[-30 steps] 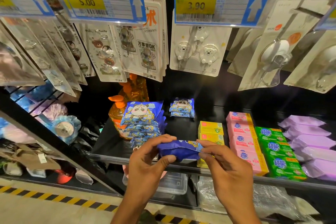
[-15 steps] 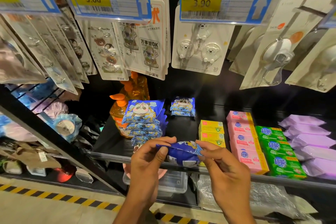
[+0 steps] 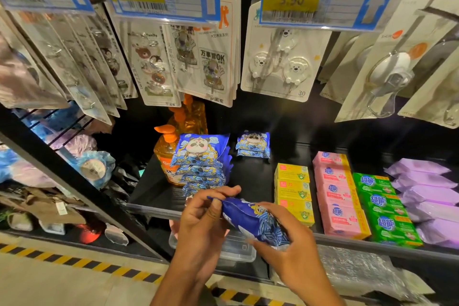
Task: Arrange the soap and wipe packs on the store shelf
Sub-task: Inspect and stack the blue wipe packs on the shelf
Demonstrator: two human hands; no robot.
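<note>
Blue wipe pack (image 3: 250, 220) is being held tilted just in front of the panda pack stack (image 3: 201, 164), left hand (image 3: 203, 221) pinching its upper end, right hand (image 3: 290, 251) gripping the lower end. Yellow soap boxes (image 3: 293, 189) are sitting right of that stack.

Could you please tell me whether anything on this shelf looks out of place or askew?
Yes. A few panda packs lie alone at the back of the shelf, apart from the main row, which itself fans out unevenly in front of the orange bottle. The soap boxes lie in tidy rows.
</note>
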